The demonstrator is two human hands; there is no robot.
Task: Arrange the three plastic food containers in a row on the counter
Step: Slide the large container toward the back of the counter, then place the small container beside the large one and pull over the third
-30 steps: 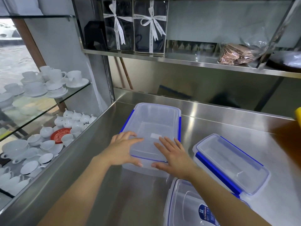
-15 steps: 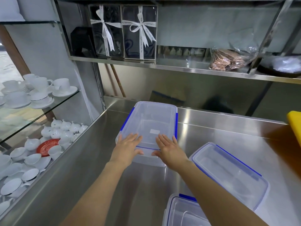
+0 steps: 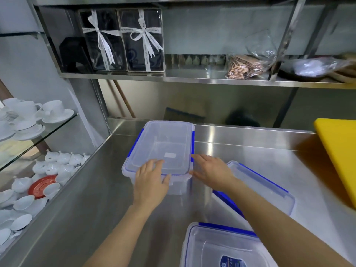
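Three clear plastic containers with blue lid clips stand on the steel counter [image 3: 240, 147]. The far container [image 3: 163, 143] sits near the back left corner. My left hand [image 3: 152, 180] lies flat on the near edge of its lid, thumb over the front rim. My right hand [image 3: 212, 171] touches its near right corner with fingers spread. A second container [image 3: 269, 191] lies at an angle to the right, partly hidden by my right forearm. The third container [image 3: 221, 247], with a blue label, is at the bottom edge of the view.
A yellow cutting board [image 3: 339, 151] lies at the right end of the counter. A glass shelf [image 3: 28, 139] with white cups and saucers, and more crockery below it, stands to the left. A steel shelf [image 3: 192, 79] above holds ribboned dark boxes and bags.
The far container has slid away from me toward the back wall under both hands. My right hand has moved from the lid's near edge to its right corner.
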